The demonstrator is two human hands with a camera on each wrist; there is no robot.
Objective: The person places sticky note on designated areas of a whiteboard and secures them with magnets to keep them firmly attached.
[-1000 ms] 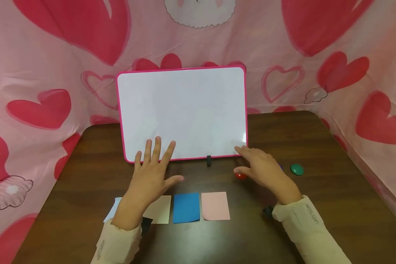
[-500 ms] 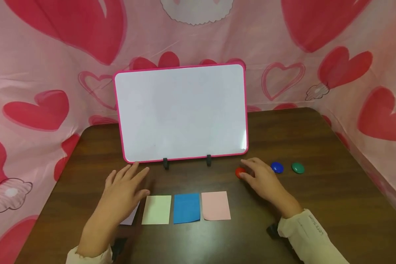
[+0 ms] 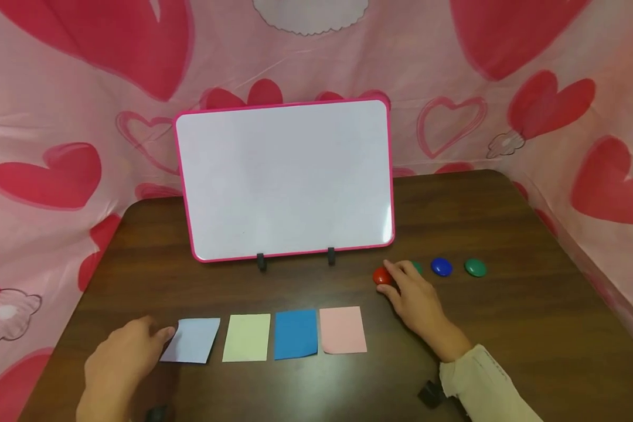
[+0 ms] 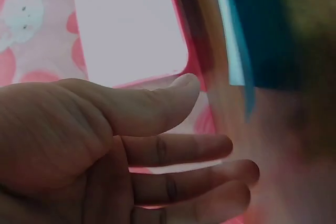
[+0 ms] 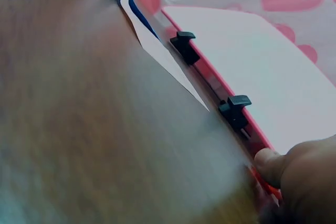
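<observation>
My left hand (image 3: 123, 357) is low at the left, with its thumb at the left edge of a light blue sticky note (image 3: 192, 341). In the left wrist view its fingers (image 4: 184, 182) are extended and apart from the thumb, with nothing between them. My right hand (image 3: 415, 299) pinches a red round magnet (image 3: 381, 276) on the table, thumb on the near side and index finger on the far side. The right wrist view shows the thumb against the red magnet (image 5: 265, 184). A green magnet (image 3: 417, 266) is partly hidden behind this hand.
A pink-framed whiteboard (image 3: 290, 181) stands on two black clips (image 3: 331, 256) at the back. Pale green (image 3: 247, 338), blue (image 3: 296, 334) and pink (image 3: 343, 330) sticky notes lie in a row. Blue (image 3: 441, 267) and green (image 3: 475, 268) magnets are at the right.
My left hand has moved from before the whiteboard down and left to the light blue note, uncovering the notes. My right hand has come down from the board's corner to the red magnet.
</observation>
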